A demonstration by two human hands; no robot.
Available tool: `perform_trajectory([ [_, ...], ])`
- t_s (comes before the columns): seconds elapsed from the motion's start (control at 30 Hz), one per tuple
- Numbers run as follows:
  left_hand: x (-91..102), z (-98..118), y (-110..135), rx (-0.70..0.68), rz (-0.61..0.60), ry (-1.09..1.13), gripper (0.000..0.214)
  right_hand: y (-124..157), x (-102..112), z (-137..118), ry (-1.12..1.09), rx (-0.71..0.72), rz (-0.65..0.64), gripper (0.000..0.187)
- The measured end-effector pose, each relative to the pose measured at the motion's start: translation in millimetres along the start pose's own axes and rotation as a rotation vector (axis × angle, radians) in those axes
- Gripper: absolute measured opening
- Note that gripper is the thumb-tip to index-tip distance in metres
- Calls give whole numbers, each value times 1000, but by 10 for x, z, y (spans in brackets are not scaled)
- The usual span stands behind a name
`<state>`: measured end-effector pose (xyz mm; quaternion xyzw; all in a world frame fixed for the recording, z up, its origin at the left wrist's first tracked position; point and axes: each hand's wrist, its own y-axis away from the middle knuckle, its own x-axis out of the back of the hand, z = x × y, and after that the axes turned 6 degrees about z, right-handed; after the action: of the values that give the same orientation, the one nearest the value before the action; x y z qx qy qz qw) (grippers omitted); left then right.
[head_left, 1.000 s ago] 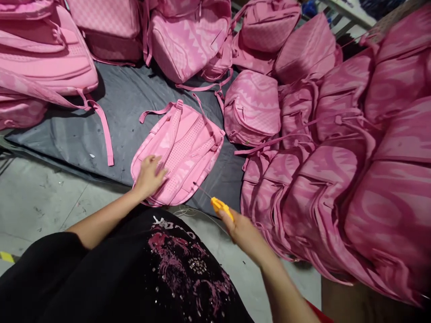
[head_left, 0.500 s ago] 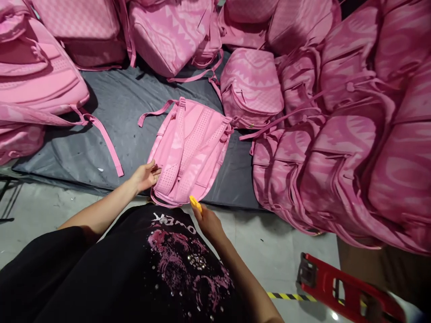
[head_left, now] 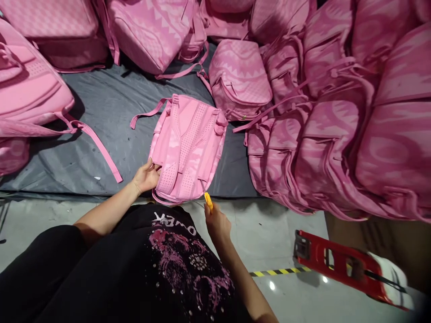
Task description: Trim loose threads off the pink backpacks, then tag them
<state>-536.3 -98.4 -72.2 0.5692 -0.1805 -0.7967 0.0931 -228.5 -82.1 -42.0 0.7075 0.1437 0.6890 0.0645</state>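
Note:
A small pink backpack (head_left: 188, 143) lies with its straps and padded back panel facing up, its top handle towards me. My left hand (head_left: 147, 176) is at its left edge, fingers curled against the side fabric. In my right hand (head_left: 217, 220) is a pair of yellow-handled thread snips (head_left: 209, 202), closed in my fingers. Their thin metal tip points at the lower right of the back panel, near a strap. Whether the tip touches the fabric I cannot tell.
The backpack lies on a dark-covered table (head_left: 111, 103). Stacked pink backpacks (head_left: 323, 148) crowd the right side, and more bags (head_left: 151, 33) stand at the back. Another backpack (head_left: 30, 80) lies on the left, its strap trailing. A red-and-white device (head_left: 346, 264) is at lower right over the floor.
My left hand has closed in on the backpack's left edge. My right hand has shifted right, and the snips' tip now points up at the panel. The view has shifted slightly right.

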Motion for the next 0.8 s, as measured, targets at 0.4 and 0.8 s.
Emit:
perform_trajectory([
  [0.4,132,147,-16,159,-113,-52,79,-73,-180,53,-1158,-199,-283,61],
  [0.8,346,170,-71,-48,149,-212,51,-13,-248,34,-1184,-231,-288,59],
])
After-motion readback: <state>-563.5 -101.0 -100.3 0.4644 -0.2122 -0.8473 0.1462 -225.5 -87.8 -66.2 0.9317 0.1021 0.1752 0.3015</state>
